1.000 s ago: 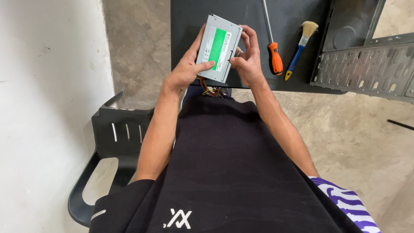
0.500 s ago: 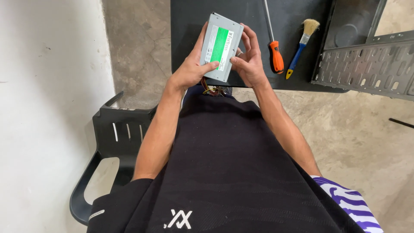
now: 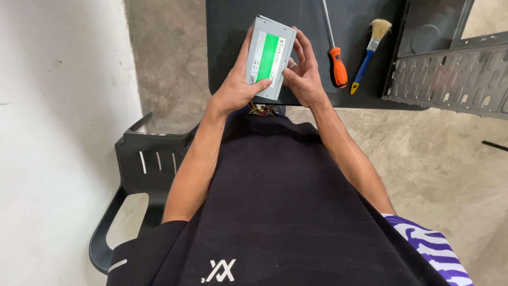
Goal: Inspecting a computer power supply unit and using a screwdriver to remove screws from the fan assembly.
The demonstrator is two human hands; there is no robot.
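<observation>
A grey metal power supply box (image 3: pixel 271 55) with a green label is held over the near edge of a black table (image 3: pixel 227 47). My left hand (image 3: pixel 238 87) grips its left side and lower corner, thumb across the bottom of its face. My right hand (image 3: pixel 302 74) holds its right side with fingers curled along the edge. A bundle of coloured wires (image 3: pixel 263 110) hangs from the box just below my hands.
An orange-handled screwdriver (image 3: pixel 336 62) and a blue-handled brush (image 3: pixel 370 50) lie on the table right of my hands. A perforated metal computer case (image 3: pixel 450 74) sits at the far right. I sit on a black plastic chair (image 3: pixel 140 169); white wall at left, concrete floor.
The box and both hands have stayed almost still; the box has shifted very slightly, and my grip looks the same.
</observation>
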